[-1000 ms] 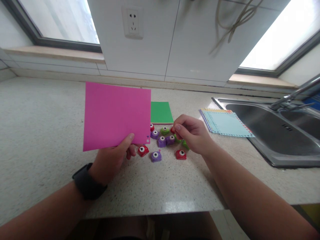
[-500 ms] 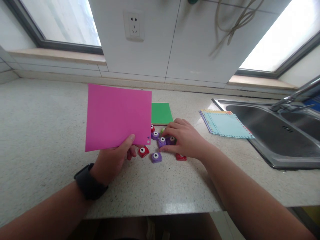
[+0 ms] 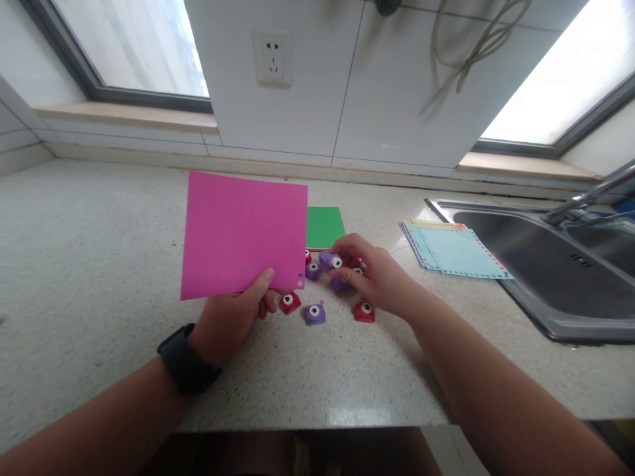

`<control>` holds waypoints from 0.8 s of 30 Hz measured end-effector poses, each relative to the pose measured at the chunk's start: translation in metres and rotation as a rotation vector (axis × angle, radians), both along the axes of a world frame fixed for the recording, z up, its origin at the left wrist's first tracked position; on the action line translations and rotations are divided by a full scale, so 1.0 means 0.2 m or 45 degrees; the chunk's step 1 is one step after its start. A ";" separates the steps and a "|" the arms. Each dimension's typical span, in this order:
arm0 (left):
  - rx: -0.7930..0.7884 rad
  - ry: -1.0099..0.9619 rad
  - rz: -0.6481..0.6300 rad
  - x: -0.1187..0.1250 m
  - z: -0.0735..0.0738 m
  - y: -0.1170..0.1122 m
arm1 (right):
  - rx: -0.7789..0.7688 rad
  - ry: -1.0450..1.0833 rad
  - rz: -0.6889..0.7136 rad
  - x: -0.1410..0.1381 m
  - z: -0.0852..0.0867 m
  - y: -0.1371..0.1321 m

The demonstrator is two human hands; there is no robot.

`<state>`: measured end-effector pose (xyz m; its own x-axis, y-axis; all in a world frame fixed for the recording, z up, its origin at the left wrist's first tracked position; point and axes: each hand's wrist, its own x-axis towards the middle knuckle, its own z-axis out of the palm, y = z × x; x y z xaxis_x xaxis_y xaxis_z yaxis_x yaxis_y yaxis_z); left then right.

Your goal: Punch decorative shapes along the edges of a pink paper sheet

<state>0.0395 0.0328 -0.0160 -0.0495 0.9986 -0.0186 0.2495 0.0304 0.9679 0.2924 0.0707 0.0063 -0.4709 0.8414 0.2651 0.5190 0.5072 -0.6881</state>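
Item: rectangular bright-pink paper sheet (image 3: 243, 231), centre-left of the frame. It is showing small punched shapes at its lower right corner. The person's left hand (image 3: 235, 324) is gripping its lower edge, thumb on top, and wearing a black-strapped wristwatch (image 3: 188, 360).

Item: small purple plastic craft punch with a round white button (image 3: 327, 259), centre of the frame. The right hand (image 3: 377, 274) is grasping it between thumb and fingers, tilted.

Change: half a second ago the right hand was reaching over this punch as it was sitting upright; now the punch is leaning over in the grip, farther up the frame. By judgement, this is putting sheet and punch in hand together, while the two are remaining apart.

Nearby: a red plastic punch with a white button (image 3: 290, 302) is resting beside the left fingertips; a second purple plastic punch (image 3: 315, 315) is standing below centre; another red plastic punch (image 3: 364, 313) is lying below the right hand. Others are sitting partly hidden by the fingers.

Behind: a flat green rectangular sheet (image 3: 325, 227) is lying partly covered by the pink one.
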 end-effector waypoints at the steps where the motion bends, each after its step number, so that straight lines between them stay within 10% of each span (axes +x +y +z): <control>1: -0.004 0.022 -0.002 0.00 0.01 0.00 | -0.093 0.159 0.008 0.00 -0.01 0.00; 8: 0.005 0.124 -0.036 0.01 0.06 -0.01 | -0.542 0.902 0.148 -0.06 -0.01 -0.01; 24: 0.014 0.172 -0.070 0.00 0.04 -0.01 | -0.608 1.041 0.035 -0.07 -0.02 0.00</control>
